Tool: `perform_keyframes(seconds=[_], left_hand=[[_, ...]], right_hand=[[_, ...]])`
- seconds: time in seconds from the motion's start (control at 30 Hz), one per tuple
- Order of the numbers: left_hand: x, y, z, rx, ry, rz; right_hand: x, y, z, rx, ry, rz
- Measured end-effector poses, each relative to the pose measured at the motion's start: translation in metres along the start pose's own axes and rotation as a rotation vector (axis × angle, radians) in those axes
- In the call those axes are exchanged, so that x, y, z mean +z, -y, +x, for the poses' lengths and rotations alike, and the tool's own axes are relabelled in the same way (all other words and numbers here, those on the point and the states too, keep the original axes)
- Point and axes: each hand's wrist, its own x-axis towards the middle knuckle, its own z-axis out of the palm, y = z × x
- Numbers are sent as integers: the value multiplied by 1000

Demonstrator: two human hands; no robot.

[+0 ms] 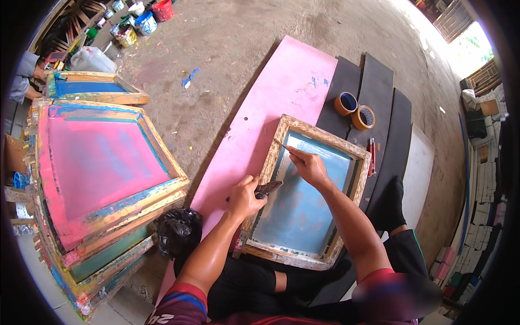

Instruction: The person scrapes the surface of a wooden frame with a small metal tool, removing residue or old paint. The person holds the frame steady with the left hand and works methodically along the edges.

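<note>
A wooden screen-printing frame [355, 184] with bluish mesh lies in front of me on pink and black boards. My left hand [247, 199] is closed around a pair of dark pliers [269, 188] over the frame's left side. Its jaws point right, above the mesh. Between the fingers of my right hand [309, 167] is a thin, stick-like tool [280, 143], whose tip touches or hovers by the frame's upper left inner edge. Its exact kind is too small to tell.
Two tape rolls [363, 117] and a red cutter knife [371, 157] lie beyond the frame. Paint-stained screens [108, 162] are stacked at left, near another person's hands [37, 81]. A black plastic bag [179, 230] sits beside me. Paint buckets [145, 23] stand farther back.
</note>
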Motion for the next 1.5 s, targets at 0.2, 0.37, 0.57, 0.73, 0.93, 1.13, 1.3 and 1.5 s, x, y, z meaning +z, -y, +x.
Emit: perform_keyframes(seconds=[0.2, 0.37, 0.57, 0.73, 0.93, 1.13, 1.3, 1.5], left_hand=[[-1, 1, -1, -2, -5, 6], [2, 0, 1, 25, -32, -3], [1, 1, 0, -16, -21, -26], [-3, -6, 2, 17, -26, -1], [-4, -5, 0, 6, -32, -12], [-3, -4, 0, 21, -34, 12], [-4, -6, 1, 16, -38, -2], [4, 6, -1, 50, -80, 2]], right_hand=[[-5, -5, 12, 380, 232, 641], [4, -14, 16, 135, 114, 363], [-47, 35, 37, 722, 425, 775], [-35, 35, 13, 264, 113, 89], [-24, 50, -1, 78, -105, -279], [-18, 50, 1, 68, -114, -314], [-16, 59, 1, 73, -120, -389], [-14, 96, 8, 124, -31, -578]])
